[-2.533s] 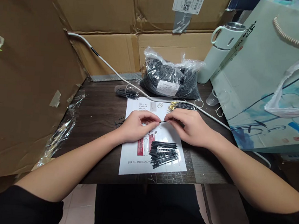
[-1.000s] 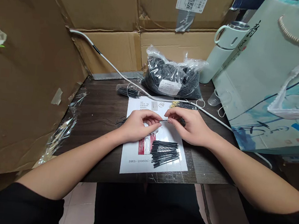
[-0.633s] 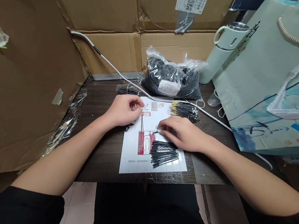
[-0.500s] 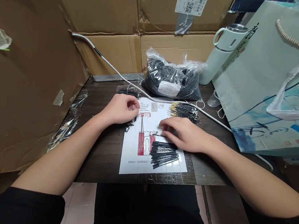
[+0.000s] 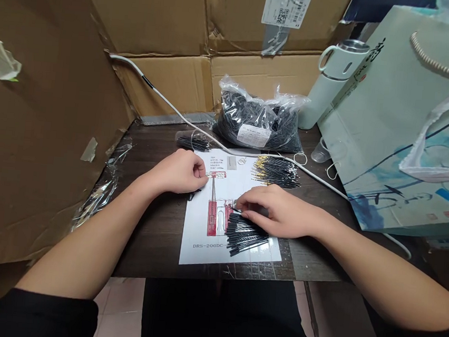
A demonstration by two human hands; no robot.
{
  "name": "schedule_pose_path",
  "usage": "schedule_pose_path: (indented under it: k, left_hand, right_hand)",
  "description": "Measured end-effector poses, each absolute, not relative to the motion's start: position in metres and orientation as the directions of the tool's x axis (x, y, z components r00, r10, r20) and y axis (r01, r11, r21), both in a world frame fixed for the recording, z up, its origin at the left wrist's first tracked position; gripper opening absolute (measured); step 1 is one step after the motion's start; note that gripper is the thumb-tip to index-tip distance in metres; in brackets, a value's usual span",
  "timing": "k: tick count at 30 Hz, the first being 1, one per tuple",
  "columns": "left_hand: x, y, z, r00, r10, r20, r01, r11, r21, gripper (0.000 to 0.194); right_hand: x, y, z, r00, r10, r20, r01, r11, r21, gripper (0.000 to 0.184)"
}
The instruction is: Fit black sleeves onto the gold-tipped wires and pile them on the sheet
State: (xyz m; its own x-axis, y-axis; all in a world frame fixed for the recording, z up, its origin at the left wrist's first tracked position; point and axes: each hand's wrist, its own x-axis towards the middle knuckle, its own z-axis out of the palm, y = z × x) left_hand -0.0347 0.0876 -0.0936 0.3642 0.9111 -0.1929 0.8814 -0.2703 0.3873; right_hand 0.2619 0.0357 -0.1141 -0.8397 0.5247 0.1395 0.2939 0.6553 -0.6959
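Note:
My left hand [image 5: 180, 171] is closed in a pinch at the left edge of a printed sheet [image 5: 196, 250]; anything between its fingertips is too small to make out. Partly covered by that hand are small black tube pieces [image 5: 192, 194] on the table. My right hand [image 5: 282, 211] pinches at the top of a row of short black wires [image 5: 245, 237] lying on the sheet. The dark end of one thin wire [image 5: 235, 209] pokes out left of its fingertips. Behind this hand lies a bundle of black wires with gold-coloured ends [image 5: 277, 172].
A clear bag of black wires [image 5: 258, 124] stands at the back, with a pale green flask [image 5: 331, 83] beside it. A white cable [image 5: 174, 108] crosses the table. A paper bag [image 5: 402, 132] stands at right. Another wire bundle [image 5: 193, 142] lies back left.
My right hand has come slightly down and its fingers have closed on the thin wire above the row. My left hand has shifted slightly down, its fingertips still together.

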Motion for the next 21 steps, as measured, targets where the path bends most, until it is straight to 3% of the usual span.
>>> schedule_pose_path:
  k: [8, 12, 14, 17, 19, 21]
  left_hand:
    - [-0.029, 0.081, -0.094, 0.4, 0.911, -0.099, 0.904, -0.375, 0.204, 0.019]
    - [-0.028, 0.078, -0.1, 0.438, 0.898, -0.049, 0.897, -0.432, 0.096, 0.022]
    - [-0.028, 0.077, -0.103, 0.456, 0.889, -0.037, 0.889, -0.453, 0.067, 0.022]
    - [-0.027, 0.077, -0.105, 0.466, 0.885, -0.001, 0.882, -0.465, 0.074, 0.02]
    - [-0.023, 0.076, -0.107, 0.467, 0.882, 0.068, 0.872, -0.472, 0.133, 0.017]
    - [-0.017, 0.071, -0.109, 0.456, 0.879, 0.138, 0.835, -0.476, 0.274, 0.012]
  right_hand:
    - [0.262, 0.037, -0.117, -0.842, 0.518, 0.152, 0.283, 0.663, -0.693, 0.012]
    - [0.265, 0.04, -0.119, -0.801, 0.575, 0.168, 0.369, 0.695, -0.617, 0.01]
    - [0.27, 0.044, -0.117, -0.76, 0.629, 0.163, 0.477, 0.71, -0.518, 0.01]
    - [0.281, 0.051, -0.113, -0.654, 0.747, 0.117, 0.715, 0.661, -0.227, 0.012]
    - [0.287, 0.055, -0.111, -0.609, 0.788, 0.091, 0.782, 0.615, -0.101, 0.01]
    - [0.29, 0.057, -0.11, -0.6, 0.796, 0.076, 0.795, 0.604, -0.054, 0.009]
